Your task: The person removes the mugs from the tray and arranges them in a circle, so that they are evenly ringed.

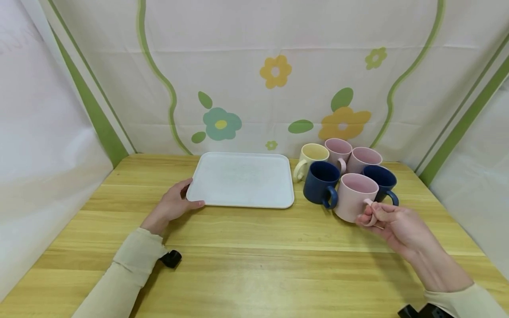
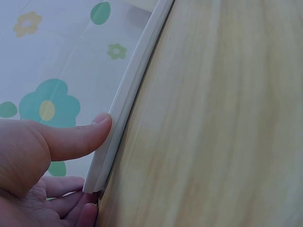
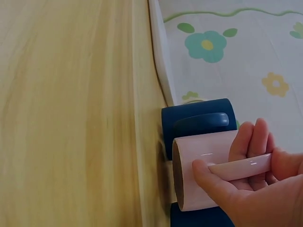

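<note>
In the head view my left hand (image 1: 174,204) holds the near left corner of a white rectangular tray (image 1: 240,182). The left wrist view shows the thumb (image 2: 83,140) against the tray's rim (image 2: 124,101), with the other fingers curled beside the corner. On the right, my right hand (image 1: 405,227) grips the handle of a pink mug (image 1: 350,204), upright at the front of a cluster of mugs. Thumb and fingers close round that handle (image 3: 244,168) in the right wrist view, where the underside edge of the mug shows close over the table.
Behind the held mug stand two navy mugs (image 1: 316,185) (image 1: 379,176), a pale yellow mug (image 1: 315,153) and two more pink mugs (image 1: 338,146) (image 1: 364,157), packed closely. The yellow mug stands close to the tray's right edge. A flowered curtain (image 1: 246,79) borders the wooden table (image 1: 254,256) at the back.
</note>
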A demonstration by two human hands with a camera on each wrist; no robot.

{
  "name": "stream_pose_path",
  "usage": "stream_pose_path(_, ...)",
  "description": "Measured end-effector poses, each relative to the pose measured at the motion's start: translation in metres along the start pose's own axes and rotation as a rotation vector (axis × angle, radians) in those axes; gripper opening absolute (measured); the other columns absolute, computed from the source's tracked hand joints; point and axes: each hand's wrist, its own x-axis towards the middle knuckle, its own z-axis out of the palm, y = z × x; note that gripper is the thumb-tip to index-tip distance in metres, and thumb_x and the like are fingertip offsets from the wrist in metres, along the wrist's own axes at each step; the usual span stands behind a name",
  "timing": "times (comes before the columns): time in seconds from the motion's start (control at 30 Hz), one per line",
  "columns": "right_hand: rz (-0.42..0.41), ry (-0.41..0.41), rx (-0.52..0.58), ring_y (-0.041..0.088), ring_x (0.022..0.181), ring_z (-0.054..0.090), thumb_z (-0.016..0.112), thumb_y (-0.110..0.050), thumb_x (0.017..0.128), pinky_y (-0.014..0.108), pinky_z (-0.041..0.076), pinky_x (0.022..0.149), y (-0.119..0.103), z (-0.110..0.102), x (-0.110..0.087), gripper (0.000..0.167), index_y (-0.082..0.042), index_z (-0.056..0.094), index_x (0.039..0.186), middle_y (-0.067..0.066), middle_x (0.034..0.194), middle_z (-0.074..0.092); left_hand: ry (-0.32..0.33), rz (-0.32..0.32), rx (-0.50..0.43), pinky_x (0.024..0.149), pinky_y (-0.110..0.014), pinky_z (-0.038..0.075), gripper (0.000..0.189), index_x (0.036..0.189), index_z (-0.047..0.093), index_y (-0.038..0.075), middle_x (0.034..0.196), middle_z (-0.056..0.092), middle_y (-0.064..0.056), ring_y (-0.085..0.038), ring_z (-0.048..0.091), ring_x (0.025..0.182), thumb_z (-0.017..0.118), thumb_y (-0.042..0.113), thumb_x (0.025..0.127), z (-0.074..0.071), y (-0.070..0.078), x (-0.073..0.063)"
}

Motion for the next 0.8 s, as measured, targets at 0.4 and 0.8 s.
stream_pose_path(0.4, 0.087, 0.012, -0.179, 0.011, 0.099, 0.076, 0.043, -0.009, 0.114, 0.026, 0.063, 0.091, 0.001, -0.007, 0.004, 0.032, -0.007, 0.074, 0.105, 0.0, 0.099, 0.078, 0.005, 0.0, 0.003, 0.131, -0.06, 0.023, 0.103, 0.17, 0.013, 0.003, 0.175, 0.022, -0.026, -0.046, 0.022, 0.162, 0.08, 0.027, 0.096, 0.0, 0.0, 0.0)
stream_pose_path(0.8, 0.122, -0.015, -0.318, 0.012, 0.104, 0.077, 0.048, -0.009, 0.113, 0.026, 0.062, 0.094, -0.002, -0.013, 0.01, 0.029, -0.005, 0.076, 0.107, -0.002, 0.103, 0.079, 0.004, 0.007, 0.017, 0.131, -0.061, 0.023, 0.103, 0.17, 0.013, 0.003, 0.175, 0.023, -0.026, -0.046, 0.022, 0.161, 0.08, 0.028, 0.096, 0.0, 0.0, 0.001)
